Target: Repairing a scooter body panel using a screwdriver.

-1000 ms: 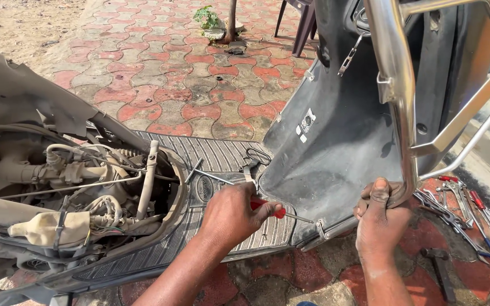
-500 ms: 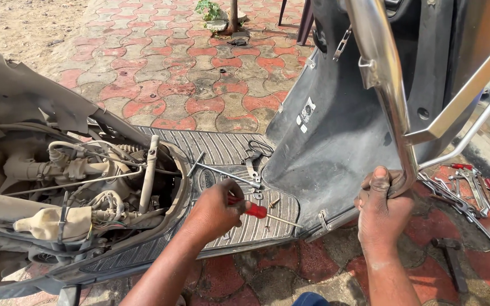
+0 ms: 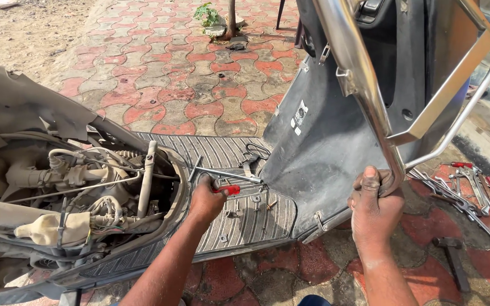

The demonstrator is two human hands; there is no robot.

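Note:
My left hand (image 3: 205, 201) rests on the ribbed floorboard (image 3: 239, 221) of a partly stripped scooter and is closed around a red-handled tool (image 3: 228, 190). A metal wrench (image 3: 225, 174) and loose screws (image 3: 267, 205) lie just beyond it on the floorboard. My right hand (image 3: 374, 207) grips the lower end of a shiny chrome guard bar (image 3: 364, 85) where it meets the grey front panel (image 3: 324, 147).
The scooter's open engine bay (image 3: 80, 187) with hoses and wires fills the left. Several spanners and screwdrivers (image 3: 472, 187) lie on the brick paving at right, with a hammer (image 3: 455, 255) nearer me. A small plant (image 3: 211, 14) stands far back.
My left hand has slid left along the floorboard with the red-handled tool. The right hand stays on the chrome bar. The view has shifted slightly.

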